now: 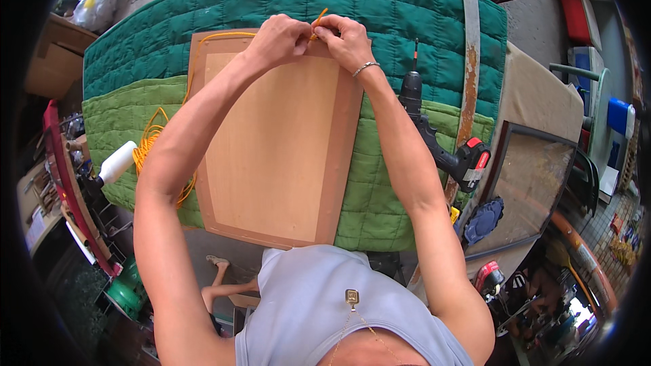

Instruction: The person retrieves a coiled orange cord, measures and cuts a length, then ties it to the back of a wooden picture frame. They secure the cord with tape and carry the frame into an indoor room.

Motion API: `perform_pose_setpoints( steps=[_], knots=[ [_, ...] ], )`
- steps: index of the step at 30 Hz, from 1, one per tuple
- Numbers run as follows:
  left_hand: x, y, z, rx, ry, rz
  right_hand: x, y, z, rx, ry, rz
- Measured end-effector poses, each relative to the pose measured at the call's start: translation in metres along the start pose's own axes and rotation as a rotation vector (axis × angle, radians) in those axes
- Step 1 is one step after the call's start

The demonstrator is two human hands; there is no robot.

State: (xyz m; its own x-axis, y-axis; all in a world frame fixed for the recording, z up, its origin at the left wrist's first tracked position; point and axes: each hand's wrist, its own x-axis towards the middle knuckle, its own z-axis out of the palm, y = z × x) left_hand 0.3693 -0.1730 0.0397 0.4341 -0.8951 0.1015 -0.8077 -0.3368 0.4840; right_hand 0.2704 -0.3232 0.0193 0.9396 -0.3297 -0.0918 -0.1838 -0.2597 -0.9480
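- Head view: left hand [281, 39] and right hand [346, 41] both pinch shut on the orange cord [317, 22].
- Cord looks thin, limp, light; best held near its end.
- Beneath the grip: wooden panel [281, 142]; beyond, green quilt [393, 13]; drill [434, 139] to the right.

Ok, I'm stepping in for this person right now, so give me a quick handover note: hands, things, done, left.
Left hand and right hand meet at the far edge of the wooden panel, both pinching the orange cord.
The panel lies flat on the green quilted mat; the rest of the cord is coiled on the mat at the panel's left.
A cordless drill lies to the right, untouched.
Done: cord brought to the far edge.
Left: whatever the fingers are working there; too small to tell.
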Motion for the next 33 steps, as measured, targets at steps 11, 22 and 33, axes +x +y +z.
perform_pose_setpoints(
  steps=[11,22,33],
  knots=[
    [-0.009,-0.009,0.011,0.015,0.241,0.231,0.016,0.006,0.002,0.297,-0.051,0.135],
    [-0.009,0.001,0.025,-0.196,0.36,-0.044,0.02,0.008,0.005,0.38,-0.045,0.146],
    [-0.022,0.024,0.035,-0.028,0.538,-0.291,0.024,0.008,0.006,0.064,-0.093,0.016]
  ],
)
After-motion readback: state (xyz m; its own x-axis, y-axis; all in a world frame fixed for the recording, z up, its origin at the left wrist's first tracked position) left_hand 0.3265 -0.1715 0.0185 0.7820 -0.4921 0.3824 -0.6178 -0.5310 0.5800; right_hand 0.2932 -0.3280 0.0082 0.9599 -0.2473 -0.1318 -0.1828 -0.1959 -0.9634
